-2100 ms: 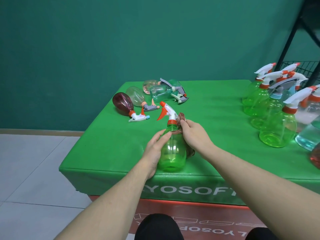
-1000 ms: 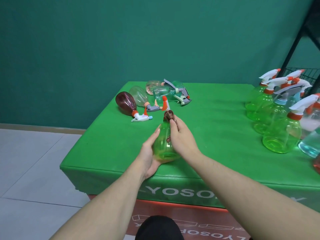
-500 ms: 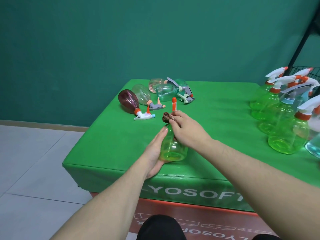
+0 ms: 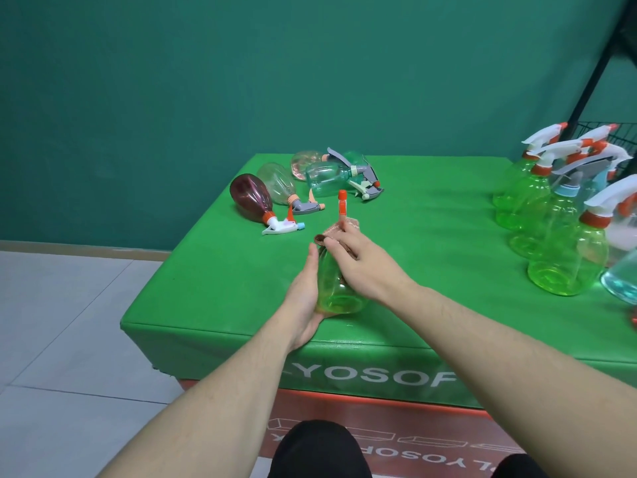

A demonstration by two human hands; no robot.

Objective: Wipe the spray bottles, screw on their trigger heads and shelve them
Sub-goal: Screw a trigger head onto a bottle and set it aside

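Cradling the green bottle point(image 4: 336, 288), left hand point(image 4: 305, 291) sits beneath it.

Lying bottles point(image 4: 310, 188) rest behind the held bottle point(image 4: 336, 288), upright bottles point(image 4: 565, 243) right.
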